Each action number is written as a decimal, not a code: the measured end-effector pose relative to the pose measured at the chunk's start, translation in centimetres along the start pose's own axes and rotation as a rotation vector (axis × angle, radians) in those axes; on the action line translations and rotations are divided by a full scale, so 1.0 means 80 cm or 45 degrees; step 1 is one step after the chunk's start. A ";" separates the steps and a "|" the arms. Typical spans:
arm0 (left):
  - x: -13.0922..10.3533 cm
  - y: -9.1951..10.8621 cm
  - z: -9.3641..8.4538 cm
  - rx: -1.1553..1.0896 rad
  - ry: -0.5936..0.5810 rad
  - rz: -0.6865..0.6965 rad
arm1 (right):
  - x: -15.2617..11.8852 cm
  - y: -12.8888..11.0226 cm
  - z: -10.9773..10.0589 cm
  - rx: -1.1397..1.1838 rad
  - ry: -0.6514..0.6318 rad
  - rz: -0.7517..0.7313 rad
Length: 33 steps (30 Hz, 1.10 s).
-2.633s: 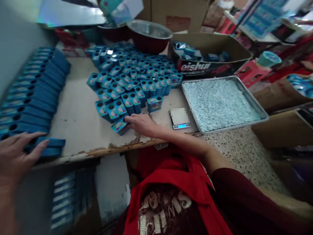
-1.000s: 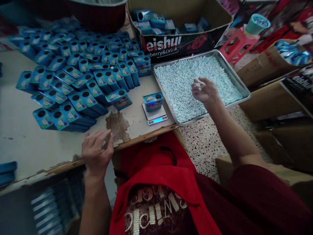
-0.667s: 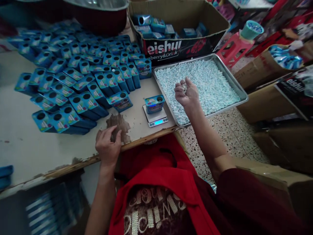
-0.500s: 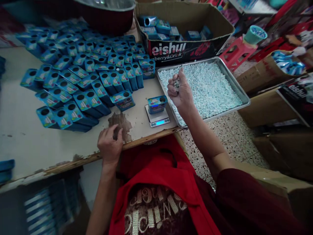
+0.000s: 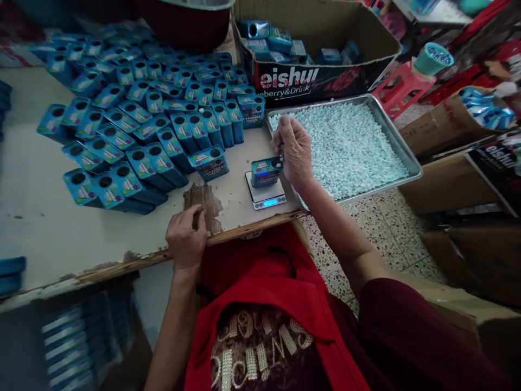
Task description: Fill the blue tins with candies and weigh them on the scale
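My right hand (image 5: 294, 151) is closed around small candies, seen in the fist a moment ago and now mostly hidden. It hovers just right of a blue candy tin (image 5: 264, 176), close to the hole in its top. That tin stands upright on a small digital scale (image 5: 266, 198) with a lit display. Behind and right of the hand, a metal tray (image 5: 412, 163) is spread with pale blue candies (image 5: 354, 146). My left hand (image 5: 187, 233) rests loosely curled on the table's front edge, with nothing visible in it. Another blue tin (image 5: 209, 163) stands left of the scale.
Many blue tins (image 5: 142, 119) with round holes crowd the white table (image 5: 36, 217). A cardboard box (image 5: 309, 81) holding tins and a dark red bowl (image 5: 187, 27) stand at the back. To the right are a pink stool (image 5: 402, 87) with a teal cup (image 5: 433, 58) and further boxes (image 5: 435, 122).
My right hand has come from over the tray to the tin on the scale, turning its knuckles and palm downward. My left hand stays at the table edge.
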<state>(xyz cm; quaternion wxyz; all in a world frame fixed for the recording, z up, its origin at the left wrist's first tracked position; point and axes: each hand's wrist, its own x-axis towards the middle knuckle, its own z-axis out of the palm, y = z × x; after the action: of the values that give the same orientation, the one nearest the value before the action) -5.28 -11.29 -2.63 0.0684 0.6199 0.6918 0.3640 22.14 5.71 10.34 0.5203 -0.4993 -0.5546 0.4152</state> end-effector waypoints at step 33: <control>-0.002 -0.011 0.010 0.153 0.178 0.085 | 0.124 0.094 -0.187 0.619 0.225 0.626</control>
<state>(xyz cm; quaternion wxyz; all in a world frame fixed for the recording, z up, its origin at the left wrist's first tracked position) -5.54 -11.04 -3.75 -0.0296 0.6187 0.6943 0.3665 38.28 15.75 6.31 0.5543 -0.5134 -0.2558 0.6031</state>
